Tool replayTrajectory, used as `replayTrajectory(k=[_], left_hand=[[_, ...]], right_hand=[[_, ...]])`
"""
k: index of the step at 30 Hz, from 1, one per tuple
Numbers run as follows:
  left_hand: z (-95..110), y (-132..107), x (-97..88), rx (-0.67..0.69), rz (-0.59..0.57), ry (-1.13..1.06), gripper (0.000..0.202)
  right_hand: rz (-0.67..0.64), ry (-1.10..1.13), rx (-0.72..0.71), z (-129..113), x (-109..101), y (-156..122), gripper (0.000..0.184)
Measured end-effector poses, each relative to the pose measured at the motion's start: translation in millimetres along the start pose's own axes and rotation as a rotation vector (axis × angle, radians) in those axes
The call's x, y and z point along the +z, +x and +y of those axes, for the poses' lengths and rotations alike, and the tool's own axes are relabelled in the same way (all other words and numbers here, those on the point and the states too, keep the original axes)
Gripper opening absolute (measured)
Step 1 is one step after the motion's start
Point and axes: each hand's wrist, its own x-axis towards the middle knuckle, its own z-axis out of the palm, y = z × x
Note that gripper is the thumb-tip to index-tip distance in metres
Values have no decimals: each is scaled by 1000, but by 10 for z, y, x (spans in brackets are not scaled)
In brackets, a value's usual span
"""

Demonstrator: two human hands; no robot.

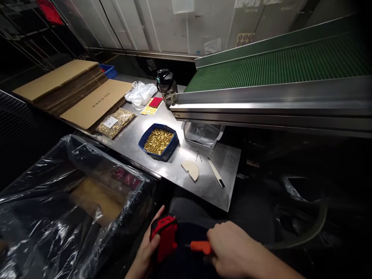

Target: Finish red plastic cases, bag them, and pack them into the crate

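Note:
My left hand point(147, 248) grips a red and black boxy object point(164, 236) low in the view, over my lap. My right hand point(232, 252) is closed round an orange handle point(200, 247) whose tip points at that object. Both hands are below the front edge of a steel table point(203, 186). On the table a blue tray point(171, 145) holds many small brass-coloured parts point(158, 140).
A clear bag of brass parts point(114, 123), flat cardboard sheets point(87, 102), a white bag point(141, 94) and a dark bottle point(165, 85) lie further back. A white half-disc point(191, 169) and a knife point(216, 173) are near the table's front. A green conveyor point(276, 62) slopes at right; a plastic-lined box point(72, 201) stands at left.

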Motion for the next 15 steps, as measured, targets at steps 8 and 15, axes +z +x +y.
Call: replayTrajectory(k=[8,15], left_hand=[[341,176,79,197,-209,882,92],[220,256,10,-28,-65,322,85]], right_hand=[[69,-15,3,111,-605,-104,28],[70,65,121,250,-354,-460,10]])
